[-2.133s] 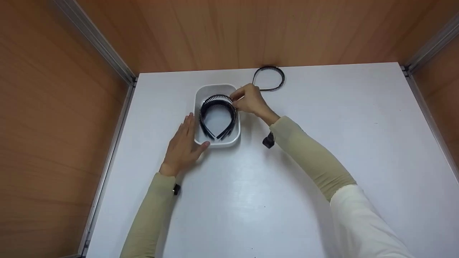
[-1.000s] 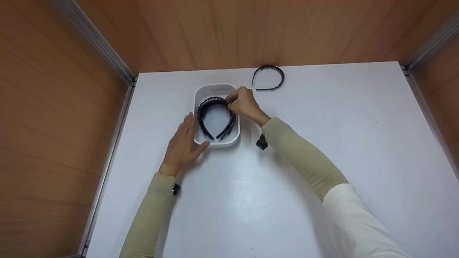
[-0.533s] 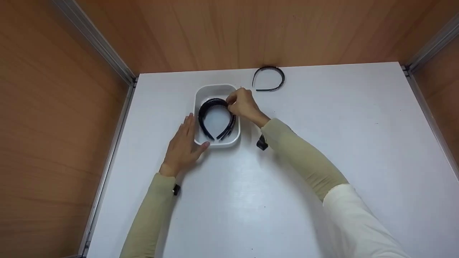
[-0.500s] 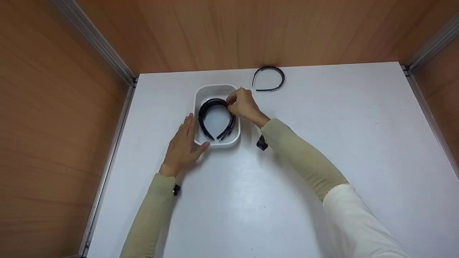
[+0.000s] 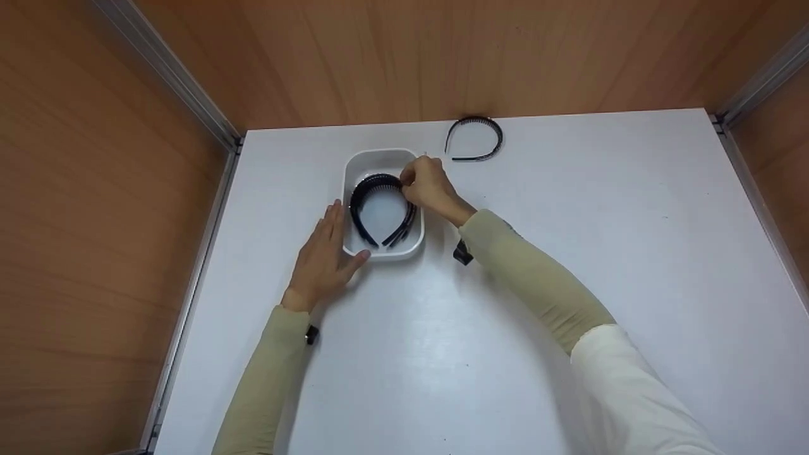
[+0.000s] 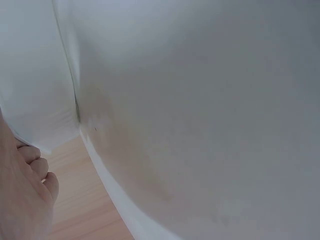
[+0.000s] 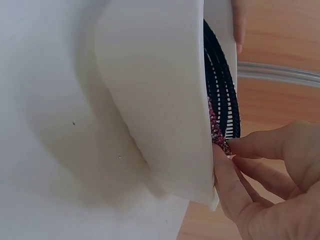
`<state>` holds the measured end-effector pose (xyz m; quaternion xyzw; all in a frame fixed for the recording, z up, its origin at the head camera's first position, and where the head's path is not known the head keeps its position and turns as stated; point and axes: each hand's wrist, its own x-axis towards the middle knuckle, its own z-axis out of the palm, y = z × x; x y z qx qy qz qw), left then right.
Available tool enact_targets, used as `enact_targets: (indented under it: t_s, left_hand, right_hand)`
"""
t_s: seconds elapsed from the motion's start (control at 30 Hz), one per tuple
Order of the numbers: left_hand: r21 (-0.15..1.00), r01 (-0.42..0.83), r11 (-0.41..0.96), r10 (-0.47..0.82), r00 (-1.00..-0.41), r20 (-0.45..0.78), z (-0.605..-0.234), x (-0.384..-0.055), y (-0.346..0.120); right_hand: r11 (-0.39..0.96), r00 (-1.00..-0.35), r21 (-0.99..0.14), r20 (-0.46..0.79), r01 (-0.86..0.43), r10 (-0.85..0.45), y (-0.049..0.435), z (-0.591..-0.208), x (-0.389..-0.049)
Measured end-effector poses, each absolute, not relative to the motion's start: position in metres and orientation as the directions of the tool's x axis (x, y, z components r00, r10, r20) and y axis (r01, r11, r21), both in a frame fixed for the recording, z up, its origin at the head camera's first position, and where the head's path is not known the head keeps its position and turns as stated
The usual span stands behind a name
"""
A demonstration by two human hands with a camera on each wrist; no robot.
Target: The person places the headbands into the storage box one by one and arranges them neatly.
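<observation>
A white plastic container [image 5: 385, 256] stands on the table and holds several black toothed headbands [image 5: 356, 215], nested together with their tips toward me. My left hand [image 5: 319, 256] lies along the container's left wall with straight fingers, its thumb at the near corner. At the far right part of the stack, my right hand [image 5: 431, 186] pinches a headband between thumb and fingers. In the right wrist view that pinched headband [image 7: 216, 125] shows red and dark sparkling beads, right at the container's rim. The fingers hide part of it.
One more black toothed headband [image 5: 498, 142] lies on the white table [image 5: 505, 379] behind and right of the container. A wooden panel [image 5: 442, 57] rises at the back edge, and another wooden panel [image 5: 95, 253] stands on the left.
Since the oldest frame, my right hand has moved slightly left and toward me, and the pinched headband now sits closer against the others. My left hand stays put.
</observation>
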<state>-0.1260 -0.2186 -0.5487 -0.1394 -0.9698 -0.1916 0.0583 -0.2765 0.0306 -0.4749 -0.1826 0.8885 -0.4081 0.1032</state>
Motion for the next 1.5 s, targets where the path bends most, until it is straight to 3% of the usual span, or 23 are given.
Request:
enact_targets:
  t_s: [0.23,0.53,0.9,1.23,1.5]
  left_hand:
    - [0.349,0.305,0.886,0.25,-0.949,0.195,-0.548,-0.127,-0.219]
    - [0.357,0.29,0.888,0.243,-0.955,0.172,-0.548,-0.127,-0.219]
    - [0.352,0.299,0.887,0.255,-0.953,0.165,-0.545,-0.127,-0.221]
    - [0.346,0.325,0.88,0.262,-0.94,0.218,-0.547,-0.126,-0.224]
    - [0.356,0.288,0.889,0.243,-0.956,0.168,-0.545,-0.125,-0.225]
  right_hand:
    - [0.607,-0.917,-0.747,0.01,-0.271,-0.398,0.031,-0.474,-0.276]
    - [0.584,-0.914,-0.779,-0.039,-0.226,-0.405,0.036,-0.473,-0.275]
    - [0.539,-0.917,-0.792,0.064,-0.287,-0.394,0.044,-0.473,-0.279]
    - [0.566,-0.938,-0.783,0.064,-0.258,-0.34,0.058,-0.469,-0.287]
    - [0.555,-0.944,-0.792,0.078,-0.255,-0.322,0.073,-0.467,-0.296]
